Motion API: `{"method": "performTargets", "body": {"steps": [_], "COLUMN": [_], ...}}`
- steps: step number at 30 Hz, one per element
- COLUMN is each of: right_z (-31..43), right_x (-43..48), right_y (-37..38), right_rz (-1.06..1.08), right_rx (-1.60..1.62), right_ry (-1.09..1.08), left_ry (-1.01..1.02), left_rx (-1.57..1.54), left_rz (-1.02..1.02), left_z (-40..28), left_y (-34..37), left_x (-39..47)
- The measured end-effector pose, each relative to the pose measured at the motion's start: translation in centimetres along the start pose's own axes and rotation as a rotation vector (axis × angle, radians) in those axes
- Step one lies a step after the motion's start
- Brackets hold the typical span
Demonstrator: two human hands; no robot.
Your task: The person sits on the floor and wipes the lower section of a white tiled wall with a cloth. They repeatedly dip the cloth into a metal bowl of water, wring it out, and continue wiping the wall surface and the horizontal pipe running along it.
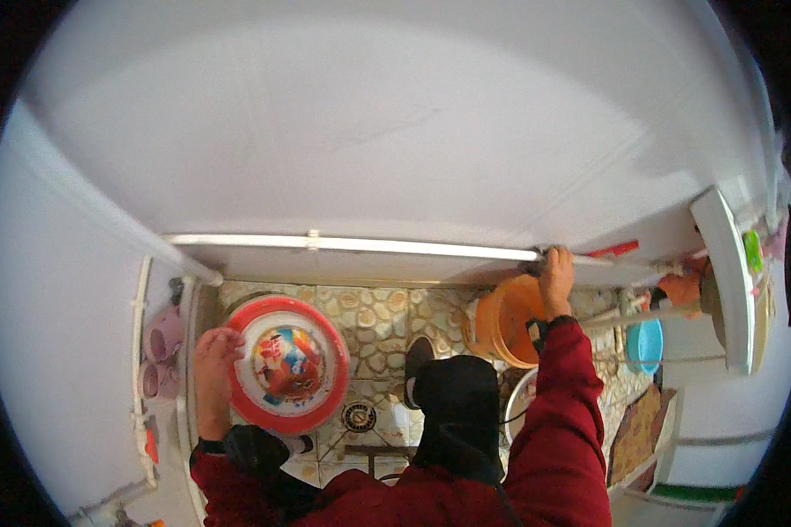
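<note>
My right hand (556, 282) reaches forward to the white wall pipe (395, 246), its fingers closed over a dark grey cloth or scouring pad (531, 262) pressed around the pipe. Part of that pad is hidden under the fingers. Below the hand stands an orange plastic bucket (494, 323), close to the wall. My left hand (216, 356) hovers at the left rim of a red-rimmed basin (333, 369) with a colourful printed bottom. Its fingers are loosely bent, and nothing shows in them. Whether it touches the rim is unclear.
A floor drain (358, 417) lies in the stone-patterned floor (372, 316). Pink slippers (161, 356) are by the left wall pipe. To the right are a white washbasin (725, 277), a light blue basin (644, 346) and a red object (613, 250) by the wall. Another bucket (515, 402) sits beside my leg.
</note>
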State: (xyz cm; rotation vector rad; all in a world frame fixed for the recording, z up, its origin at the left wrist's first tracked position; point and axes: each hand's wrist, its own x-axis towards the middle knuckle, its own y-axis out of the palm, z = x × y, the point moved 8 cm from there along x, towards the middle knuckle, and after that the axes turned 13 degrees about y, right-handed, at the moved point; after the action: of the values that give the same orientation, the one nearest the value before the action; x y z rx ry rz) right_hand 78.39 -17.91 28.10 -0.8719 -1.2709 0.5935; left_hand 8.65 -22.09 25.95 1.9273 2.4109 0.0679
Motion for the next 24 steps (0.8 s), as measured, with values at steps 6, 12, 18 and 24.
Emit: {"method": "performTargets", "body": {"steps": [6, 12, 18, 24], "right_z": [12.6, 25.0, 24.2, 12.5], "right_x": [0.2, -0.5, 0.6, 1.4], "right_y": [3.8, 2.6, 0.0, 0.0], "right_rz": [0.3, 0.333, 0.237, 0.068], "right_rx": [-0.132, -0.08, 0.381, 0.324], "right_ry": [-0.221, -0.445, -0.178, 0.562], "left_ry": [0.003, 0.065, 0.006, 0.05], "left_rx": [-0.083, -0.202, -0.249, -0.257], "left_rz": [0.02, -0.019, -0.096, -0.1], "left_z": [-1.3, -1.4, -0.4, -1.8], "left_y": [0.3, 0.0, -1.2, -3.4], "left_x": [-0.5, 0.6, 0.6, -0.5]}}
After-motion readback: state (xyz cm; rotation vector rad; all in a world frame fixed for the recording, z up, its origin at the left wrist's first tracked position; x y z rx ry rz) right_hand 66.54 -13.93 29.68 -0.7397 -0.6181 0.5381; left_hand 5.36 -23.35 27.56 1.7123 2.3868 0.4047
